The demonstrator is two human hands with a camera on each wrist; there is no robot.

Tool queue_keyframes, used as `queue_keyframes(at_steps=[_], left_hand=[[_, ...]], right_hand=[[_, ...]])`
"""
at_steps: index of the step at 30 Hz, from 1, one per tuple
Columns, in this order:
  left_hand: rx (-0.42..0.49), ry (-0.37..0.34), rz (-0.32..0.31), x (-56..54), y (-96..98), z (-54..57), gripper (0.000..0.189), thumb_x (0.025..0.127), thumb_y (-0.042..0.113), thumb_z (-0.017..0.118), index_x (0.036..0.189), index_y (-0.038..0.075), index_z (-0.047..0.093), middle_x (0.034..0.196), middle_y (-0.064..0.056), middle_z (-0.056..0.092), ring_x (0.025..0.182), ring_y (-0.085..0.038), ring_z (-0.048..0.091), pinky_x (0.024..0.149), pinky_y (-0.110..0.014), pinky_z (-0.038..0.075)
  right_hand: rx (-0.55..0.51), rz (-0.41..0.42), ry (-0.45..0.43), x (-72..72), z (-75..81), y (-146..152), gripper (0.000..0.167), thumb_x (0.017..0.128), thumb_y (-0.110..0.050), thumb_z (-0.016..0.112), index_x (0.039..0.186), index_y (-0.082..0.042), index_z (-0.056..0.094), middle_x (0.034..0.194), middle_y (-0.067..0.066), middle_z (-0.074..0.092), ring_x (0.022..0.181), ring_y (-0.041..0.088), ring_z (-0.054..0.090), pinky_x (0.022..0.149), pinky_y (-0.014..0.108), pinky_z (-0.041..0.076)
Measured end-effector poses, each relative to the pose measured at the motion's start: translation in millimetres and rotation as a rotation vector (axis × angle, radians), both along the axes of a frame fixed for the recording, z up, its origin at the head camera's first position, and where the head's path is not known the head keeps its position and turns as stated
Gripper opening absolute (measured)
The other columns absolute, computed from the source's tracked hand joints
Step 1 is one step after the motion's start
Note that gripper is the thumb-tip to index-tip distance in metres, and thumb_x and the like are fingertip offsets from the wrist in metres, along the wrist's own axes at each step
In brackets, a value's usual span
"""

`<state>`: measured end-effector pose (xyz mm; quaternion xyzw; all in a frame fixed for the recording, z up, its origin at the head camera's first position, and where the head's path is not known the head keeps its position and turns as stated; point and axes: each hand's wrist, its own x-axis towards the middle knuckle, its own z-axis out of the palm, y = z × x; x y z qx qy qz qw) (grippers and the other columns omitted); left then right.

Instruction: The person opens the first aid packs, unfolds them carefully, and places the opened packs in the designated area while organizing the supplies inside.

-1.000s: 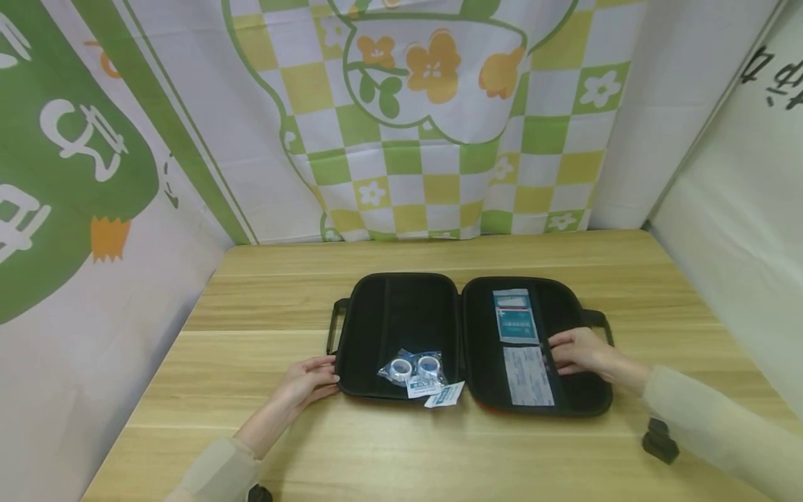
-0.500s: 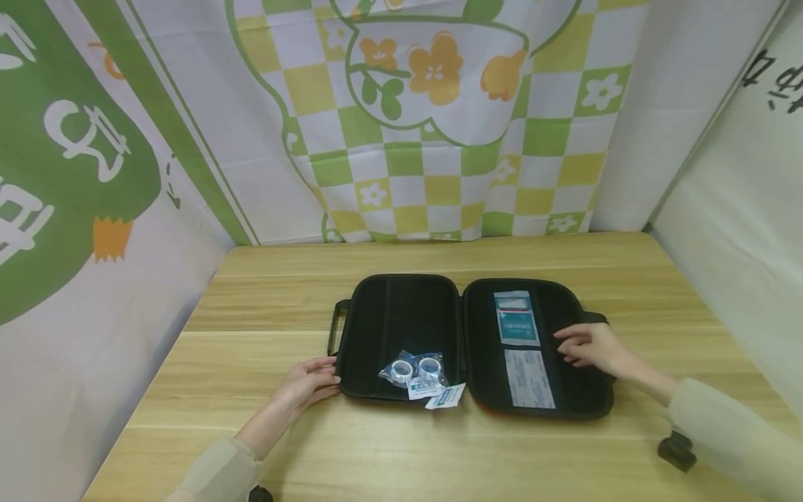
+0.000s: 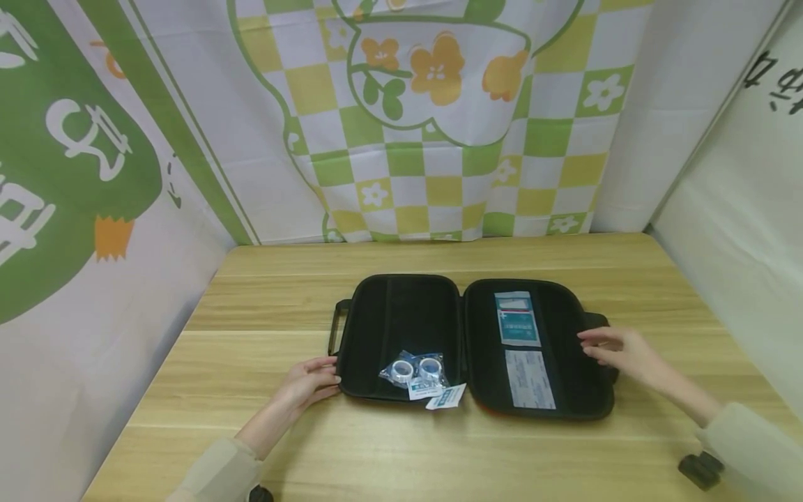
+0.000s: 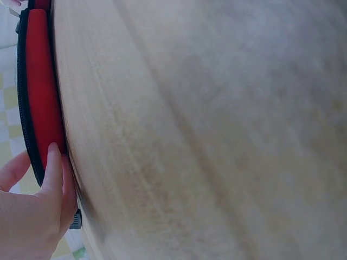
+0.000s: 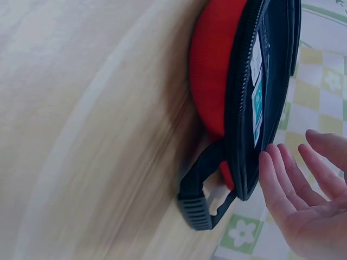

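Note:
A zip-up first-aid case (image 3: 414,307) lies unfolded on the table, black inside and red outside. My left hand (image 3: 307,382) holds its near left corner, with a digit against the red side (image 4: 40,81) in the left wrist view. My right hand (image 3: 617,352) hovers over the right edge, fingers loosely extended and nothing held. Teal packet (image 3: 517,324) and pale patterned packet (image 3: 530,378) lie in the right half. Two tape rolls in clear bags (image 3: 401,369) sit in the left half, with small white-and-teal sachets (image 3: 447,397) overlapping the near rim.
Black carry handles stick out at both ends, the left one (image 3: 337,328) and the right one (image 5: 198,208). The wooden table (image 3: 401,460) extends around the case. A checkered curtain (image 3: 414,160) hangs behind the table's far edge.
My right hand has drawn away from the packets, moving right to the case's outer edge, and its fingers have loosened. The left hand has stayed at the corner.

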<state>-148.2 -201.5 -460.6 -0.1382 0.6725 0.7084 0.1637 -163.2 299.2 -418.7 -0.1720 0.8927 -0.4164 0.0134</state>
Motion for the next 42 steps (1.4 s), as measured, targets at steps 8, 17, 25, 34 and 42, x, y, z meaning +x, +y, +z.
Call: queue_keyframes(at_steps=[8, 17, 25, 34, 42], left_hand=[[0.007, 0.004, 0.009, 0.4, 0.8, 2.0, 0.050, 0.078, -0.012, 0.054, 0.125, -0.013, 0.037, 0.103, -0.017, 0.056, 0.083, -0.016, 0.059, 0.079, -0.034, 0.050], [0.002, -0.007, 0.020, 1.7, 1.2, 2.5, 0.048, 0.078, -0.013, 0.052, 0.124, -0.013, 0.038, 0.102, -0.017, 0.056, 0.083, -0.018, 0.059, 0.080, -0.035, 0.050], [-0.011, -0.008, 0.020, 1.0, 2.4, 3.4, 0.047, 0.079, -0.012, 0.052, 0.124, -0.012, 0.039, 0.103, -0.018, 0.057, 0.086, -0.019, 0.059, 0.081, -0.036, 0.050], [-0.016, -0.006, -0.012, 1.9, 1.5, 5.5, 0.047, 0.080, -0.011, 0.053, 0.124, -0.011, 0.038, 0.110, -0.022, 0.054, 0.089, -0.021, 0.059, 0.083, -0.037, 0.049], [-0.050, 0.017, -0.043, 4.2, 0.5, 11.0, 0.045, 0.080, -0.009, 0.054, 0.123, -0.013, 0.039, 0.112, -0.027, 0.052, 0.090, -0.025, 0.060, 0.084, -0.040, 0.048]], right_hand=[[0.044, -0.078, 0.033, 8.0, -4.5, 13, 0.030, 0.083, -0.004, 0.058, 0.105, 0.015, 0.054, 0.091, 0.023, 0.063, 0.072, -0.006, 0.055, 0.053, 0.020, 0.047], [0.030, -0.066, 0.010, 10.0, -12.2, 22, 0.038, 0.083, -0.002, 0.058, 0.114, 0.017, 0.046, 0.105, 0.011, 0.061, 0.080, -0.009, 0.053, 0.063, 0.014, 0.048], [0.037, -0.047, -0.032, 10.5, -18.7, 26, 0.047, 0.083, -0.006, 0.058, 0.120, 0.018, 0.040, 0.120, 0.015, 0.052, 0.085, -0.011, 0.051, 0.066, 0.011, 0.047], [0.043, -0.070, -0.084, 9.3, -23.2, 26, 0.045, 0.082, -0.005, 0.059, 0.117, 0.019, 0.043, 0.119, 0.030, 0.046, 0.082, -0.012, 0.050, 0.066, 0.010, 0.045], [0.074, -0.119, -0.231, 10.7, -19.6, 26, 0.053, 0.086, -0.018, 0.057, 0.125, 0.012, 0.039, 0.125, 0.031, 0.040, 0.086, -0.013, 0.046, 0.071, 0.008, 0.041]])
